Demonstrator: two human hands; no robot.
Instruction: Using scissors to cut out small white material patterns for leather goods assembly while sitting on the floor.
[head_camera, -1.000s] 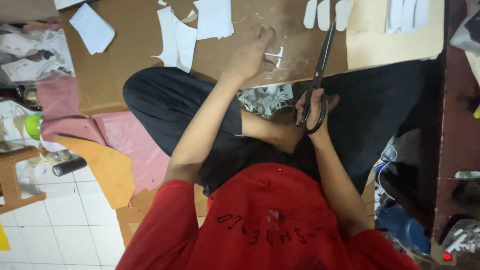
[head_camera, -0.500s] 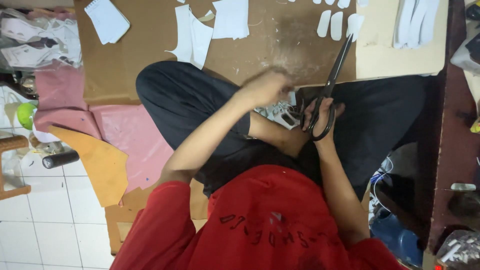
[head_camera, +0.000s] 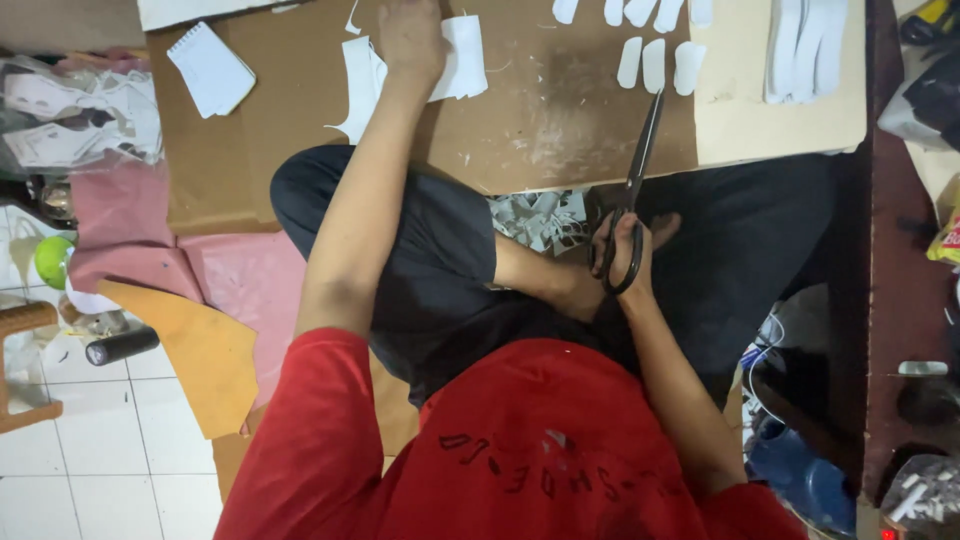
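I sit cross-legged in a red shirt and dark trousers in front of a brown cardboard sheet (head_camera: 520, 130). My right hand (head_camera: 622, 255) grips the black handles of long scissors (head_camera: 634, 185), whose closed blades point up over the cardboard's near edge. My left hand (head_camera: 410, 38) is stretched far forward and rests on a white cut sheet piece (head_camera: 455, 58) at the top of the cardboard. Whether its fingers grip the piece is hidden. Small white oval cut-outs (head_camera: 655, 62) lie in rows to the right of it. White paper scraps (head_camera: 535, 218) sit in my lap.
A small white notepad (head_camera: 210, 68) lies at the cardboard's left. A pale board (head_camera: 775, 125) with white strips (head_camera: 805, 45) is at the right. Pink sheets (head_camera: 235, 275), an orange sheet (head_camera: 195, 350), a black cylinder (head_camera: 120, 346) and a green ball (head_camera: 52, 260) lie on the tiled floor at left.
My left hand has gone from my lap near the scissors up to the white piece at the far side of the cardboard. The scissors stayed in my right hand.
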